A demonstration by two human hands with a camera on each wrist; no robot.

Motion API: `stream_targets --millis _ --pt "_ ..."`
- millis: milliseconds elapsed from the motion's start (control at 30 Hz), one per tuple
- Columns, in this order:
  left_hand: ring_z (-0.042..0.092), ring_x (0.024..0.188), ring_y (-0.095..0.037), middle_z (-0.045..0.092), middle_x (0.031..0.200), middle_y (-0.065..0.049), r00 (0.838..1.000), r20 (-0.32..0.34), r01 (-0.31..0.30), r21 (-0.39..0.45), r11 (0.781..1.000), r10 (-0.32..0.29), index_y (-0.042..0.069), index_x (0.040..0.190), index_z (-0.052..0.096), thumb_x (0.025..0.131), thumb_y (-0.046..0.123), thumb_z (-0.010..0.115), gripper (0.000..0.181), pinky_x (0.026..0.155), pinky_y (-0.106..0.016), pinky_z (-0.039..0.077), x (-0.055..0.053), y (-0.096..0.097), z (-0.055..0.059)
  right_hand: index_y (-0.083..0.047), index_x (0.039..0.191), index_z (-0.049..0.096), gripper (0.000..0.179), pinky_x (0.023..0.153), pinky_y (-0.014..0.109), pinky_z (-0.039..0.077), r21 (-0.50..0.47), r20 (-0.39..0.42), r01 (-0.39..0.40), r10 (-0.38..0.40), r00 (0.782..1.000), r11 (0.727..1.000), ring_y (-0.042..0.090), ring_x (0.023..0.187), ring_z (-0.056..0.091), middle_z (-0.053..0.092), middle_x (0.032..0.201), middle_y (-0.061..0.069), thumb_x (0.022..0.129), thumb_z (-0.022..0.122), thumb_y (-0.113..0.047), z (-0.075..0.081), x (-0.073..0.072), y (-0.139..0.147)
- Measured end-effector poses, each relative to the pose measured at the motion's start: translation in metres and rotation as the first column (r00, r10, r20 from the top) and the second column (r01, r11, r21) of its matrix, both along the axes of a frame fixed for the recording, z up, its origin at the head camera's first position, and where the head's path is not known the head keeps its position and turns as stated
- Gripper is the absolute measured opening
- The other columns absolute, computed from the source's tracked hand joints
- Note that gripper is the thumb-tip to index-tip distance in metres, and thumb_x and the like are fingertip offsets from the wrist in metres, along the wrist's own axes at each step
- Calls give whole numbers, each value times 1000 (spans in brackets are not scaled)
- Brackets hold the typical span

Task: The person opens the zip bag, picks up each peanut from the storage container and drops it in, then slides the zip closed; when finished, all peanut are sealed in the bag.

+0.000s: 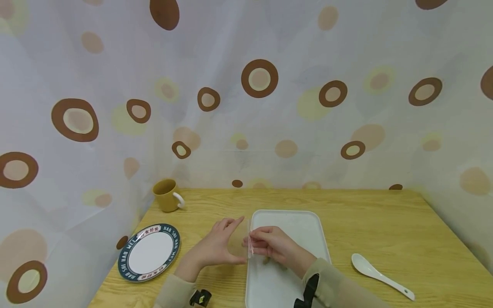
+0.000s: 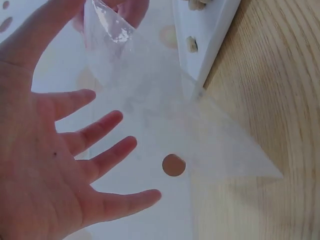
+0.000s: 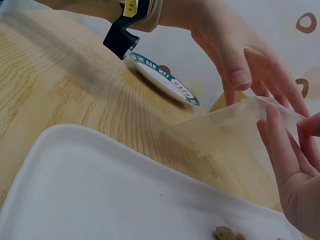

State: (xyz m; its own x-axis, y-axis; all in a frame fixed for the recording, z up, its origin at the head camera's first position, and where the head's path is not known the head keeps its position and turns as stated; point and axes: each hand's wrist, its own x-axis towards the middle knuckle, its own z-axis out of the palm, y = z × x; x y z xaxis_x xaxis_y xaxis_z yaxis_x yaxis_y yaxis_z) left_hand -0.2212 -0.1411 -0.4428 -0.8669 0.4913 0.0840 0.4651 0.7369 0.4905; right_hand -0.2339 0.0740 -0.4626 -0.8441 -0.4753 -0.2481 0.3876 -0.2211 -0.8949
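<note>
A thin clear plastic bag hangs between my hands, over the left edge of a white tray. My right hand pinches its edge between thumb and fingers. Close to the bag's other side is my left hand, its fingers spread wide apart in the left wrist view. Whether the left thumb touches the film, I cannot tell. Several small tan lumps that look like peanuts in their shells lie on the tray, partly hidden below my right hand in the head view.
A plate with a dark teal patterned rim lies on the left side of the wooden table. Behind it stands a yellow mug with a white handle. A white spoon lies right of the tray. Patterned curtains surround the table.
</note>
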Motion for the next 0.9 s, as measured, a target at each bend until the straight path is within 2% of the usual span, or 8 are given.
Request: stream_targets --millis 67,133,233,300,433,567,667,900 --pt "46 130 -29 46 142 -9 999 3 -38 35 999 38 18 151 40 81 57 74 87 103 -52 45 0 2 1 11 112 60 24 77 28 59 5 7 5 -5 1000 1000 19 90 73 75 94 11 98 57 -9 0 -1 0" --pt "51 124 -28 53 135 -10 996 -10 -83 95 992 85 14 140 51 89 53 66 65 100 -50 47 0 5 4 10 112 61 23 77 28 59 14 5 8 -9 1000 1000 19 90 73 75 95 11 99 56 -8 -1 -1 -1" --pt "58 104 -19 62 112 -4 990 -34 -126 188 974 135 13 112 63 97 38 61 29 90 -41 51 0 10 8 8 109 62 21 77 28 59 33 3 10 -10 1000 999 20 91 74 75 95 11 99 56 -9 -1 -2 -2" --pt "57 89 -13 62 95 2 989 -41 -128 221 967 140 15 97 63 97 30 62 15 80 -32 50 -1 13 9 6 108 63 19 77 28 59 36 3 10 -10 1000 999 20 92 74 75 95 12 99 56 -9 -1 -3 -3" --pt "49 69 -6 55 73 10 992 -7 -125 219 968 129 20 82 61 96 32 64 18 64 -22 43 0 17 8 4 106 66 18 75 26 59 46 5 13 -14 1000 999 17 86 73 74 90 8 98 56 -9 1 -2 -5" --pt "46 63 -6 51 67 10 989 56 -148 216 965 140 20 77 59 93 47 65 31 57 -21 39 0 19 4 4 106 66 19 75 26 59 54 7 14 -14 1000 998 14 84 72 72 89 6 97 53 -7 4 -1 -7" --pt "47 62 -8 53 67 8 983 101 -172 252 952 151 19 78 60 90 50 67 34 57 -22 39 -1 21 2 5 107 65 20 75 25 58 48 11 20 -20 1000 999 13 84 71 71 90 6 96 52 -5 5 -1 -8" --pt "54 61 -8 64 68 6 971 177 -215 329 919 163 13 89 65 89 38 71 26 54 -22 39 -4 21 -4 8 112 62 20 78 26 58 -7 4 7 -7 1000 1000 14 85 71 71 89 7 98 52 -3 3 -1 -5"
